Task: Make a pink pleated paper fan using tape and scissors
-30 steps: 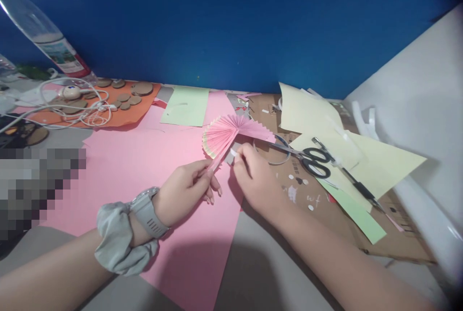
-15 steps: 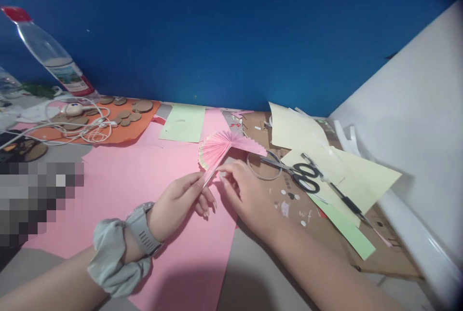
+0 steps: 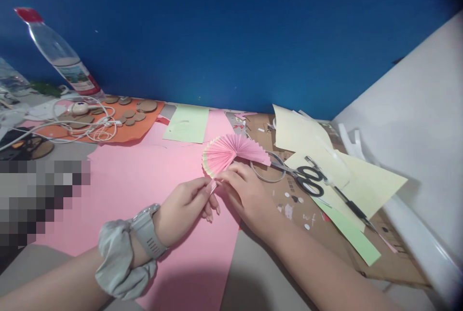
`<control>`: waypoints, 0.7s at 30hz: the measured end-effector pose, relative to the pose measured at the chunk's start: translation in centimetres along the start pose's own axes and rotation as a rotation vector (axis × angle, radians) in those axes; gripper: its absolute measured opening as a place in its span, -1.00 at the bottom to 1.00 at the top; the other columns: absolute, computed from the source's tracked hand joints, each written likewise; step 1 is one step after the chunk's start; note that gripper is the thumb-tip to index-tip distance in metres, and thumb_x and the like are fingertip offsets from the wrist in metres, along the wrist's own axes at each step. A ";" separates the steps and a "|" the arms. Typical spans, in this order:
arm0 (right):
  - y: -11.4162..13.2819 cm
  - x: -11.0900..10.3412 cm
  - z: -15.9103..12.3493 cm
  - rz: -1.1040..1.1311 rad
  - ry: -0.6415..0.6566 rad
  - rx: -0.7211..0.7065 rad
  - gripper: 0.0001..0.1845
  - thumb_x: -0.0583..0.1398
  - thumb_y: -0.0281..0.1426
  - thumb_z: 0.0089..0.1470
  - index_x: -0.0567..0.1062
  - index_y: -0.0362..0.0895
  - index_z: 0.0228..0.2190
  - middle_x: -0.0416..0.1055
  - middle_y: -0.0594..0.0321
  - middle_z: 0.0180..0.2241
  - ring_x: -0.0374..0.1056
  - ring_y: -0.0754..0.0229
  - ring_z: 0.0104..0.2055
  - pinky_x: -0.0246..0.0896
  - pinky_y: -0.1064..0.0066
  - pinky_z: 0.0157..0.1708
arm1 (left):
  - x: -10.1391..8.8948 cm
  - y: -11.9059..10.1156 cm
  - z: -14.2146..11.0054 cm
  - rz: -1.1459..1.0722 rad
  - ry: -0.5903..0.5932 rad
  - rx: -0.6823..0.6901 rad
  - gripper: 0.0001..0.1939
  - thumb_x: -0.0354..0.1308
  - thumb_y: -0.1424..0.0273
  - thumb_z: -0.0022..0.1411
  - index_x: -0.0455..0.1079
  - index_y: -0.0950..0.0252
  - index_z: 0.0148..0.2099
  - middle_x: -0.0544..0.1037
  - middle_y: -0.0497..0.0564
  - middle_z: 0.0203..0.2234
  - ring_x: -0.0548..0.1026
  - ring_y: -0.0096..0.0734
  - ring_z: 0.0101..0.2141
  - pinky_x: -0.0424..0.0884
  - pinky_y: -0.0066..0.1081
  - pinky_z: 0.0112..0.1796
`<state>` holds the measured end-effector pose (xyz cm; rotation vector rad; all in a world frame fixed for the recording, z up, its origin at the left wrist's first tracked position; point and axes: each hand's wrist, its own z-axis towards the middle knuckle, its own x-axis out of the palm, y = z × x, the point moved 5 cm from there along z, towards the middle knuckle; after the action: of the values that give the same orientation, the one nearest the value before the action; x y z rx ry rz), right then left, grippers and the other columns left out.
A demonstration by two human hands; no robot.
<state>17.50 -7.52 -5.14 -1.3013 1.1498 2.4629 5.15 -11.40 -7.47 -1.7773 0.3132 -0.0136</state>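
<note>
A pleated pink paper fan (image 3: 224, 154) with a pale yellow-green outer edge is spread in front of my hands, above the pink sheet and the cardboard. My left hand (image 3: 193, 200), wearing a grey watch and scrunchie, pinches the fan's narrow near end between thumb and forefinger; a bit of pink and white shows at the fingertips. Close beside it, my right hand (image 3: 246, 188) has curled fingers with the tips closed at the fan's lower edge. Its fingers partly cover the edge, so the exact contact is hidden.
Black-handled scissors (image 3: 309, 181), a tape ring (image 3: 267, 169) and a pen (image 3: 352, 205) lie on cardboard (image 3: 278, 234) at right. Cream paper (image 3: 376, 176) and a green strip (image 3: 358, 238) are there too. A bottle (image 3: 72, 67), white cable (image 3: 103, 130) and cardboard discs (image 3: 146, 105) stand left.
The fan has opened wider, its pink right half now showing more pleats. My left fingers now hold a shorter visible end, and both hands stay close together. The view has shifted slightly.
</note>
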 end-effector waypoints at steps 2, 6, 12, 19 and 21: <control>0.2 0.0 -0.1 -0.058 0.000 -0.032 -0.79 0.02 -0.44 0.19 0.40 -0.12 -0.17 0.32 0.12 -0.21 0.20 0.14 -0.15 0.15 0.28 -0.17 | -0.1 -0.1 0.0 -0.030 0.000 -0.008 -0.63 -0.18 0.23 0.32 0.30 0.36 -0.35 0.48 0.01 -0.53 0.45 -0.48 -0.55 0.40 -0.43 -0.45; 0.7 0.2 -0.2 -0.231 0.009 -0.152 -0.74 -0.02 -0.46 0.21 0.40 -0.18 -0.15 0.37 0.08 -0.18 0.20 0.08 -0.11 0.12 0.23 -0.14 | -0.3 -0.3 0.0 -0.081 -0.002 -0.006 -0.61 -0.18 0.23 0.32 0.31 0.37 -0.37 0.49 0.03 -0.52 0.44 -0.49 -0.56 0.40 -0.45 -0.46; 0.9 0.2 -0.3 -0.285 0.023 -0.182 -0.73 -0.04 -0.45 0.22 0.41 -0.23 -0.19 0.38 0.06 -0.20 0.19 0.07 -0.14 0.09 0.22 -0.13 | -0.1 -0.2 0.0 -0.038 0.004 0.000 -0.60 -0.20 0.21 0.33 0.31 0.36 -0.37 0.45 0.00 -0.55 0.44 -0.48 -0.56 0.41 -0.43 -0.46; 0.3 0.2 -0.1 -0.102 0.015 -0.068 -0.83 0.03 -0.42 0.19 0.38 -0.14 -0.20 0.37 0.14 -0.21 0.19 0.11 -0.14 0.10 0.26 -0.15 | 0.0 -0.1 -0.1 0.042 0.013 0.032 -0.66 -0.16 0.19 0.31 0.27 0.33 -0.29 0.47 -0.01 -0.48 0.44 -0.51 -0.56 0.41 -0.45 -0.46; 0.0 0.1 0.0 -0.019 -0.004 0.010 -0.85 0.02 -0.40 0.20 0.36 -0.12 -0.23 0.35 0.15 -0.22 0.20 0.13 -0.15 0.11 0.28 -0.15 | 0.0 0.1 -0.1 0.031 0.017 0.019 -0.67 -0.17 0.20 0.31 0.27 0.32 -0.30 0.47 0.00 -0.47 0.44 -0.51 -0.55 0.42 -0.46 -0.47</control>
<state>17.45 -7.51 -5.19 -1.2987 1.1418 2.4417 5.15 -11.56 -7.50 -1.7538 0.3518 -0.0103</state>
